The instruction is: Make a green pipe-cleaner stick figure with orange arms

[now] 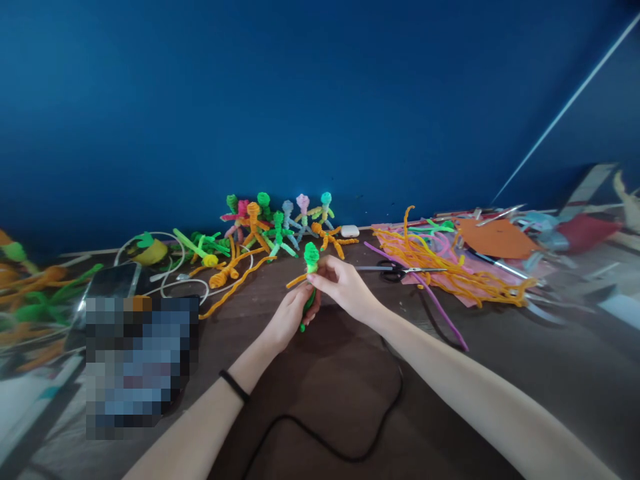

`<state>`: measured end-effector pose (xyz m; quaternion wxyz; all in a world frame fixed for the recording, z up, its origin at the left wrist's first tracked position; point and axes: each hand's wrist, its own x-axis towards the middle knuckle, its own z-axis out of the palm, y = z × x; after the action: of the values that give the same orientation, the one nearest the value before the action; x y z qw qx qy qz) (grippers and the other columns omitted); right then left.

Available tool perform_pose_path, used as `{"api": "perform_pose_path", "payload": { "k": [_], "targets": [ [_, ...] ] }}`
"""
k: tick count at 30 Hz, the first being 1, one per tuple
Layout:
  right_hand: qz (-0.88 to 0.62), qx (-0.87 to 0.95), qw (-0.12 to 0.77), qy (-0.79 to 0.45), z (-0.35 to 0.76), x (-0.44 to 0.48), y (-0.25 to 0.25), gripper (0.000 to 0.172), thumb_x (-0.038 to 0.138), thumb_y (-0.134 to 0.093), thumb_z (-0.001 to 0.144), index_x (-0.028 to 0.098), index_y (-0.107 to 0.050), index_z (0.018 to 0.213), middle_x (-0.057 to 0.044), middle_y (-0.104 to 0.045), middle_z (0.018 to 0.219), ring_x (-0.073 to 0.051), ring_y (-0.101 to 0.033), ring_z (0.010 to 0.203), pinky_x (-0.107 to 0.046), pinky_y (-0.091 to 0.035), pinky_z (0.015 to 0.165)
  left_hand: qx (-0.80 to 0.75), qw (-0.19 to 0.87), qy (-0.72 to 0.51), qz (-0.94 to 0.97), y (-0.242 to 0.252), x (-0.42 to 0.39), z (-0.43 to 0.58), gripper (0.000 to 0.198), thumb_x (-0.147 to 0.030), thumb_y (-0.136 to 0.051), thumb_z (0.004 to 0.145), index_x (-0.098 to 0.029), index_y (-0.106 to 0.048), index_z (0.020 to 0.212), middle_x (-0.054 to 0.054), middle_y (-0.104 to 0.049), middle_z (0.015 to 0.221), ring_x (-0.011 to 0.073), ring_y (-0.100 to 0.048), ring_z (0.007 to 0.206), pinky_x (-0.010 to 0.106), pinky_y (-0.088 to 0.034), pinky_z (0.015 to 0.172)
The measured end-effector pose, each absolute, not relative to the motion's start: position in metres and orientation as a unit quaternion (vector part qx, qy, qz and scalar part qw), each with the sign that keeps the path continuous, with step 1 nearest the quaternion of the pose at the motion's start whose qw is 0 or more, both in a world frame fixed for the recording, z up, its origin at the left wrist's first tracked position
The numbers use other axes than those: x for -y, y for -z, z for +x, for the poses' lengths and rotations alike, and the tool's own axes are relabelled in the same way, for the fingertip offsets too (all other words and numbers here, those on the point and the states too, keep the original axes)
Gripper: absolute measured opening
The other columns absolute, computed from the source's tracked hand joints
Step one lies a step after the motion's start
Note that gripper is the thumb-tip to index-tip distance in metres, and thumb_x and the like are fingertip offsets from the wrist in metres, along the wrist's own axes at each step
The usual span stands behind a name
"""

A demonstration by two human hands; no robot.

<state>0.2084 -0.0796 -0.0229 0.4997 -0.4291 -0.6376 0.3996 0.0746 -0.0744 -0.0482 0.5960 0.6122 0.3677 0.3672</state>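
A small green pipe-cleaner figure (311, 256) is held upright between both hands, in the middle of the view. My left hand (294, 311) wraps round its lower body, and a green end pokes out below the fingers. With thumb and fingers pinched, my right hand (340, 283) grips it just under the coiled round head. A short orange stem (296, 282) sticks out to the left, between the two hands. The middle of the figure is hidden by my fingers.
Several finished pipe-cleaner figures (254, 223) lean along the blue wall (320, 100). Right of my hands lie scissors (395, 270), a purple pipe cleaner (440, 310) and a heap of orange ones (465, 283). A pixelated device (145, 367) lies left; a black cord (345, 459) crosses the front.
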Motion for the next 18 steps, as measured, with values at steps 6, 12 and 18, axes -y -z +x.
{"api": "perform_pose_path", "payload": {
  "k": [6,12,18],
  "targets": [
    [-0.439,0.638,0.502,-0.385,0.2090,0.0795,0.0227,0.013,0.029,-0.054,0.078,0.016,-0.052,0.078,0.001,-0.054,0.066,-0.011,-0.051,0.061,-0.025,-0.041,0.060,-0.353,0.604,-0.371,0.611,0.0483,0.0745,0.0744,0.028,-0.036,-0.035,0.084,-0.017,-0.041,0.064,-0.007,-0.037,0.045,0.0064,-0.033,0.040,0.019,-0.029,0.041],
    [-0.449,0.640,0.498,-0.376,0.2086,0.0808,0.0200,0.015,0.031,-0.055,0.077,0.016,-0.053,0.078,0.001,-0.054,0.065,-0.011,-0.051,0.061,-0.024,-0.040,0.059,-0.356,0.614,-0.373,0.598,0.0492,0.0742,0.0745,0.028,-0.038,-0.036,0.084,-0.018,-0.040,0.065,-0.007,-0.036,0.045,0.0063,-0.032,0.040,0.019,-0.028,0.041],
    [-0.467,0.656,0.491,-0.333,0.2102,0.0798,0.0212,0.017,0.032,-0.055,0.077,0.015,-0.055,0.077,0.001,-0.056,0.066,-0.011,-0.051,0.061,-0.024,-0.039,0.058,-0.357,0.608,-0.372,0.604,0.0486,0.0743,0.0749,0.028,-0.037,-0.036,0.083,-0.017,-0.042,0.065,-0.007,-0.037,0.045,0.0064,-0.032,0.040,0.019,-0.028,0.041]
  ]
}}
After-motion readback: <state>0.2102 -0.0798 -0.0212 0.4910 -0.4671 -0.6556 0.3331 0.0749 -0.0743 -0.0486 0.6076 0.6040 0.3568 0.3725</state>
